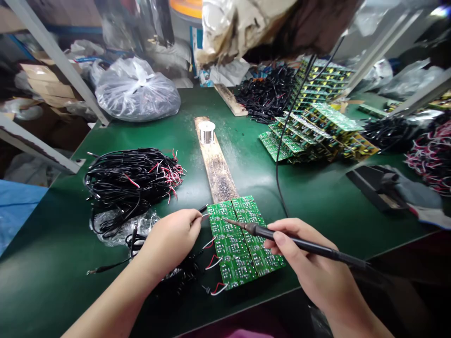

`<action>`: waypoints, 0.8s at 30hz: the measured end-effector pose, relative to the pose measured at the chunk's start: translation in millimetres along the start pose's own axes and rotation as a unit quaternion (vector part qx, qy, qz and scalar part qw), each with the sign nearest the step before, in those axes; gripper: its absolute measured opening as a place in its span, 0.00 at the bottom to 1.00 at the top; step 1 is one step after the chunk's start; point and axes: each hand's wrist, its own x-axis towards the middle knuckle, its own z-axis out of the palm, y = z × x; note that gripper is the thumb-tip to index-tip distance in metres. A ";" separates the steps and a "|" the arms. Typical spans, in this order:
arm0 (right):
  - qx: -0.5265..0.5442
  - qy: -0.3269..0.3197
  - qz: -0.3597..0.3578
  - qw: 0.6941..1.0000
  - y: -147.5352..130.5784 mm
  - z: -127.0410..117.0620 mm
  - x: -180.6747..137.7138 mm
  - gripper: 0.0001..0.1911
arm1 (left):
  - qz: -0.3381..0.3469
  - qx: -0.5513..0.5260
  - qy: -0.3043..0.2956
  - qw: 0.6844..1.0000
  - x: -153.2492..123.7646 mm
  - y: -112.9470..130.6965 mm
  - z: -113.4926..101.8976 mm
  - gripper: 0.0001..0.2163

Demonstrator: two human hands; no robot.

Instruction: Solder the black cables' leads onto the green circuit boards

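Note:
My right hand [299, 253] is closed around a black soldering iron [292, 240], its tip over the upper left part of a green circuit board panel [243, 239]. With my left hand [178, 234] I pinch a black cable [203, 208] at the panel's upper left edge; its white and red wire ends reach the board. Further down that edge, several red and white wire pairs [213, 263] join the panel to black cables. The panel's far end meets a scorched wooden strip [220, 173], on which a solder spool [207, 132] stands upright.
A bundle of black cables [130, 183] lies left, above a clear plastic bag [116, 227]. Stacked circuit boards [317, 134] and more black cables [268, 91] are at the back right. The iron's cord [278, 173] hangs down across the right side. A tied plastic bag [137, 91] sits back left.

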 end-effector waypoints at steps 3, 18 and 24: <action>-0.003 -0.004 0.007 1.000 0.4 2.4 1.8 0.08 | 0.005 -0.027 0.012 1.000 -1.5 -0.2 7.8 0.12; -0.050 0.012 -0.043 0.998 -3.2 27.0 53.3 0.09 | -0.001 -0.140 0.014 0.990 5.5 -12.3 19.1 0.10; -0.063 0.010 -0.041 0.997 -6.5 31.5 52.7 0.09 | 0.000 -0.137 0.010 0.990 6.1 -10.9 19.5 0.09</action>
